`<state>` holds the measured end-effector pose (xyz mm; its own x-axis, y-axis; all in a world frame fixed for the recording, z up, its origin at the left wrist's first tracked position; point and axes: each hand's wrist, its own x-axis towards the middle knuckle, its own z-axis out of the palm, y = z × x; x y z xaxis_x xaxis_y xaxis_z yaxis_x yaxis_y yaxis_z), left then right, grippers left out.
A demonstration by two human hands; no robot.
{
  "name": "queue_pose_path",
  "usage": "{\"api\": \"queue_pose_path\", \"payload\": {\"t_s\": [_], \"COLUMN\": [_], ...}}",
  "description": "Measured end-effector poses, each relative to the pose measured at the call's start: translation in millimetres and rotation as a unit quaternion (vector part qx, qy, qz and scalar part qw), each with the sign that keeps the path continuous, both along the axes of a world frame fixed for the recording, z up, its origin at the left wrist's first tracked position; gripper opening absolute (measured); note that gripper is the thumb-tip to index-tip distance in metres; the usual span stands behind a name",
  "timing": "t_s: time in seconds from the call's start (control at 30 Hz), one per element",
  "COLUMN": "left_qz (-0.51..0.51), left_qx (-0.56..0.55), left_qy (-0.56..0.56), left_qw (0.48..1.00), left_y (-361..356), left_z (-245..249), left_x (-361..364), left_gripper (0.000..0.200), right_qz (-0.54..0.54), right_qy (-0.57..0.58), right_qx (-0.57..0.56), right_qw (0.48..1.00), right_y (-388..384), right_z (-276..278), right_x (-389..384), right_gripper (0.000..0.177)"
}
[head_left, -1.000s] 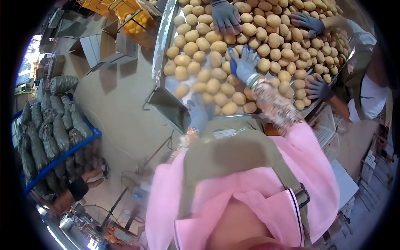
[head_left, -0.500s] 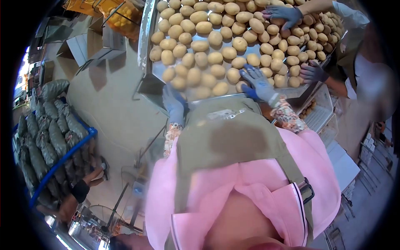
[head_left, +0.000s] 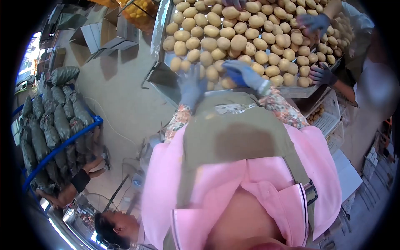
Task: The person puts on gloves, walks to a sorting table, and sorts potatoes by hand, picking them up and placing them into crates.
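Many potatoes (head_left: 238,42) cover a metal sorting table (head_left: 160,35) in front of me, spaced out on the left and heaped on the right. My left hand (head_left: 191,86), in a grey-blue glove, is at the near left edge with fingers spread, touching or just short of the nearest potatoes. Beside it, my right hand (head_left: 244,76), gloved alike, reaches leftward over potatoes at the near edge. Its fingers are stretched out, and I see nothing gripped. The potatoes under its palm are partly hidden.
A co-worker's gloved hands (head_left: 313,23) work at the right; another gloved hand (head_left: 234,3) shows at the far edge. Green sacks (head_left: 58,121) fill a blue-framed cart (head_left: 62,146) at left. Cardboard boxes (head_left: 118,31) and white crates (head_left: 327,112) stand near the table.
My right hand has moved left across the potatoes, and my left hand has come in over the table edge, so they are closer together. Another hand has appeared at the far edge.
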<state>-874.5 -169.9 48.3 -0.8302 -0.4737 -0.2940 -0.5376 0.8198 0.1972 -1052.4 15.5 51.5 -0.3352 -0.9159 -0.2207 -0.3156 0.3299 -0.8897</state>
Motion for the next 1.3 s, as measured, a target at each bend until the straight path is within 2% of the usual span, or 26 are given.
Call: {"api": "queue_pose_path", "payload": {"t_s": [0.03,0.07,0.17,0.2,0.23,0.27,0.33,0.37,0.4,0.43,0.47,0.53,0.6,0.67,0.73,0.8,0.83,0.93,1.0,1.03,1.13,1.17,1.2,1.23,1.27,1.3], "left_qz": [0.026,0.053,0.065,0.078,0.111,0.114,0.097,0.1,0.094,0.087,0.09,0.097,0.105,0.087,0.073,0.07,0.07,0.085,0.074,0.076,0.074,0.074,0.076,0.066,0.052,0.055], "left_qx": [0.036,0.073,0.067,0.069,0.104,0.106,0.073,0.073,0.153,0.231,0.228,0.139,0.148,0.137,0.123,0.125,0.126,0.135,0.135,0.147,0.143,0.131,0.132,0.107,0.081,0.095], "left_qy": [0.037,0.074,0.011,-0.018,0.009,0.008,0.12,0.121,0.116,0.111,0.112,0.076,0.07,0.048,0.049,0.02,0.02,0.014,0.024,0.035,0.013,0.006,0.007,0.062,0.114,0.106], "left_qw": [0.998,0.993,0.996,0.994,0.988,0.988,0.985,0.985,0.977,0.963,0.963,0.983,0.981,0.986,0.988,0.99,0.989,0.987,0.988,0.986,0.987,0.989,0.988,0.99,0.989,0.988], "left_y": [-2.3,-3.6,0.2,1.4,4.7,6.0,4.5,2.9,0.1,-0.6,4.4,13.6,12.5,11.5,11.6,12.9,14.1,14.5,12.4,12.4,11.6,13.1,13.6,15.3,16.9,15.8], "left_z": [-13.0,-21.9,-16.0,-10.2,1.7,-4.4,-16.5,-19.3,-10.6,-7.3,-12.4,-21.4,-24.8,-26.1,-22.9,-18.8,-16.6,-15.2,-18.0,-18.6,-14.2,-12.8,-15.6,-20.0,-23.6,-19.1], "left_x": [12.9,23.3,38.9,40.1,39.6,46.1,54.4,50.9,38.0,30.6,30.0,22.0,21.0,20.2,25.6,24.7,22.9,27.4,27.1,28.9,26.6,26.4,26.4,29.8,35.2,34.4], "left_gripper": [0.067,0.069,0.067,0.065,0.063,0.063,0.063,0.063,0.064,0.065,0.065,0.067,0.07,0.073,0.074,0.074,0.074,0.075,0.074,0.074,0.073,0.073,0.073,0.069,0.066,0.065], "right_qz": [-0.043,-0.032,0.018,0.02,0.007,-0.012,-0.091,-0.109,-0.124,-0.048,-0.045,0.087,0.054,0.057,0.168,0.156,0.173,0.242,0.179,0.201,0.316,0.144,-0.036,0.016,-0.195,-0.233], "right_qy": [0.103,0.41,0.497,0.498,0.343,0.229,0.011,0.104,0.193,0.235,0.235,0.146,0.123,0.24,0.273,0.179,0.189,0.14,0.177,0.086,0.165,-0.009,-0.181,-0.163,-0.448,-0.568], "right_qx": [0.01,0.022,-0.011,-0.011,0.036,0.073,0.149,0.034,-0.084,-0.039,-0.042,0.143,0.006,0.15,0.29,0.273,0.225,0.22,0.242,0.24,0.046,0.03,0.014,-0.111,-0.031,-0.039], "right_qw": [0.994,0.911,0.868,0.867,0.939,0.971,0.985,0.988,0.97,0.97,0.97,0.975,0.991,0.957,0.902,0.932,0.94,0.935,0.937,0.946,0.933,0.989,0.983,0.98,0.872,0.788], "right_y": [16.4,36.8,74.0,76.5,72.3,64.1,47.7,34.7,24.2,16.4,1.9,-29.4,-46.4,-70.4,-87.6,-93.4,-93.4,-100.5,-106.3,-103.0,-79.6,-67.4,-59.6,-55.2,-40.9,-31.4], "right_z": [5.8,6.1,19.4,30.3,57.1,49.3,33.7,19.8,6.1,-7.8,2.6,20.9,-16.0,21.3,20.8,8.6,-1.7,-8.5,-10.0,-9.0,-27.4,-29.2,-26.4,-15.3,-3.0,23.0], "right_x": [-5.4,-8.8,-7.4,-7.0,-5.8,-2.2,4.8,7.9,8.3,6.0,7.0,1.1,-4.7,-10.0,-10.5,-13.5,-21.5,-44.0,-30.2,-27.6,-24.7,-13.9,-9.3,-9.2,3.1,9.4], "right_gripper": [0.033,0.032,0.035,0.035,0.038,0.04,0.045,0.043,0.042,0.041,0.041,0.041,0.046,0.055,0.071,0.076,0.084,0.09,0.078,0.066,0.032,0.03,0.03,0.029,0.036,0.037]}}
